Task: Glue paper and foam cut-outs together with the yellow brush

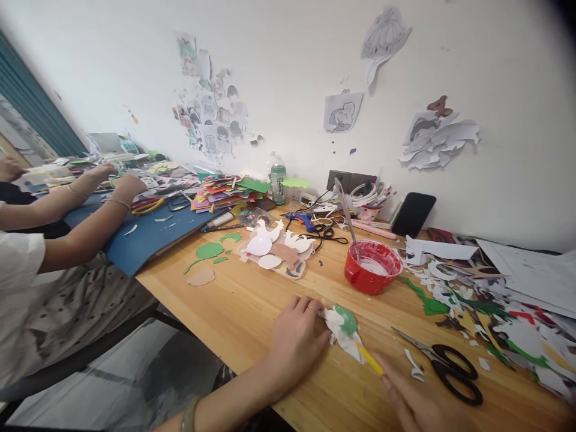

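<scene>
My left hand [299,330] lies on the wooden table, its fingers bent together on the edge of a crumpled white paper [348,347]. On that paper lies a green piece [345,318]. My right hand [414,396], low in the picture and slightly blurred, is closed round a thin yellow stick [371,360]. The stick's far end touches the white paper; what kind of tool it is I cannot make out. To the right, black-handled scissors [454,364] lie partly open. Behind the paper stands a red pot [372,277] of whitish paste, with a long handle [346,210] sticking out.
Paper cutouts rest on a clear tray [294,273]; green cutouts [209,251] lie left of it. Paper scraps [477,300] pile up at right. A blue glue gun [303,220] and a phone [414,214] are behind. At left, another person's arms [90,228] rest over a blue board [168,237].
</scene>
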### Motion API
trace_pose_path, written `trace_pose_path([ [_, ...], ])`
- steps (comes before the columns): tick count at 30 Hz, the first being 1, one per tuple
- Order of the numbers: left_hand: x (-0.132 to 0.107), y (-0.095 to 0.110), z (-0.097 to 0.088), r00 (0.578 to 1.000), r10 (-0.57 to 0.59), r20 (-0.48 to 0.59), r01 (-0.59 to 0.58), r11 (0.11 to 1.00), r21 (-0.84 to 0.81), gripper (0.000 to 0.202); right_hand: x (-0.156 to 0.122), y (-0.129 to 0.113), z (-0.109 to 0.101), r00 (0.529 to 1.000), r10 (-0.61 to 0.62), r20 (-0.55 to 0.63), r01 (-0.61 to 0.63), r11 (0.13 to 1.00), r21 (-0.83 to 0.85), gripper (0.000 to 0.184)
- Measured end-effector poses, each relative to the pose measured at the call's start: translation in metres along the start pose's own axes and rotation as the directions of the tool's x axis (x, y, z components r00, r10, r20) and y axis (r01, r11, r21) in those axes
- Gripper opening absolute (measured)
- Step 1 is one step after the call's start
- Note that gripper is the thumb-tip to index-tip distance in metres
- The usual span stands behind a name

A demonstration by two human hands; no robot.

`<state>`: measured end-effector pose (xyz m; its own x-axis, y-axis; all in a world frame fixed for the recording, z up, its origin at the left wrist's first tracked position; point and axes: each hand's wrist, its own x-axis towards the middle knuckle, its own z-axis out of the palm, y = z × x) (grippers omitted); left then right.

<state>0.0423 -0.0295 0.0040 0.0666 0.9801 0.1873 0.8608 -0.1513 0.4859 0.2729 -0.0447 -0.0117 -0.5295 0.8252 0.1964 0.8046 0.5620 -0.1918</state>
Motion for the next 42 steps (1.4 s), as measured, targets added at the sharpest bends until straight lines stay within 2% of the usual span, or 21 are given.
trace_pose_path([
  [3,0.001,0.0,0.0,1.0,0.002,-0.005,-0.002,1.0,0.001,0.027,0.01,0.008,-0.009,0.992,0.129,-0.018,-0.126,0.988,0.09,0.038],
  [6,0.001,0.0,0.0,1.0,-0.003,0.001,0.003,1.0,0.001,0.028,0.02,0.017,-0.013,0.982,0.185,-0.037,-0.174,0.964,0.199,0.035],
  [11,0.001,0.0,-0.002,1.0,-0.009,0.021,0.008,1.0,0.01,0.028,0.021,0.019,-0.013,0.985,0.164,-0.046,-0.141,0.94,0.312,0.034],
  [15,0.001,0.0,-0.001,1.0,-0.004,0.017,0.004,1.0,0.01,0.028,0.012,0.014,-0.012,0.999,0.054,0.004,-0.053,0.971,0.231,0.033],
  [18,0.0,0.001,-0.001,1.0,-0.005,0.012,0.005,1.0,0.011,0.028,0.007,0.014,-0.012,0.999,0.009,-0.038,-0.003,0.99,0.141,0.033],
  [21,0.0,0.001,-0.001,1.0,-0.001,0.007,0.0,1.0,0.013,0.027,0.009,0.014,-0.016,0.993,0.037,-0.114,-0.023,0.993,0.12,0.034],
  [24,0.0,0.0,-0.001,1.0,0.004,0.005,-0.004,1.0,0.021,0.026,0.014,0.01,-0.027,0.979,0.107,-0.176,-0.065,0.972,0.228,0.033],
  [26,0.0,0.0,-0.001,1.0,0.005,0.009,-0.005,1.0,0.026,0.026,0.016,0.006,-0.033,0.966,0.2,-0.165,-0.125,0.917,0.38,0.031],
  [27,0.0,0.0,-0.001,1.0,0.005,0.013,-0.005,1.0,0.028,0.026,0.017,0.005,-0.034,0.955,0.264,-0.137,-0.169,0.861,0.479,0.031],
  [29,-0.001,0.0,-0.002,1.0,0.003,0.02,-0.003,1.0,0.031,0.025,0.017,0.004,-0.033,0.926,0.377,-0.003,-0.272,0.675,0.686,0.03],
  [32,-0.001,0.001,-0.002,1.0,0.006,0.018,-0.007,1.0,0.029,0.025,0.016,0.006,-0.024,0.876,0.415,0.246,-0.403,0.349,0.846,0.028],
  [34,0.0,0.0,-0.002,1.0,0.008,0.013,-0.008,1.0,0.025,0.025,0.017,0.009,-0.018,0.863,0.398,0.312,-0.423,0.231,0.876,0.023],
  [38,0.0,0.0,-0.001,1.0,0.006,0.01,-0.006,1.0,0.024,0.024,0.02,0.011,-0.02,0.852,0.445,0.276,-0.374,0.15,0.915,0.013],
  [42,-0.001,-0.001,0.0,1.0,0.014,0.001,-0.014,1.0,0.024,0.024,0.031,-0.004,-0.033,0.836,0.452,0.31,-0.412,0.145,0.899,0.018],
])
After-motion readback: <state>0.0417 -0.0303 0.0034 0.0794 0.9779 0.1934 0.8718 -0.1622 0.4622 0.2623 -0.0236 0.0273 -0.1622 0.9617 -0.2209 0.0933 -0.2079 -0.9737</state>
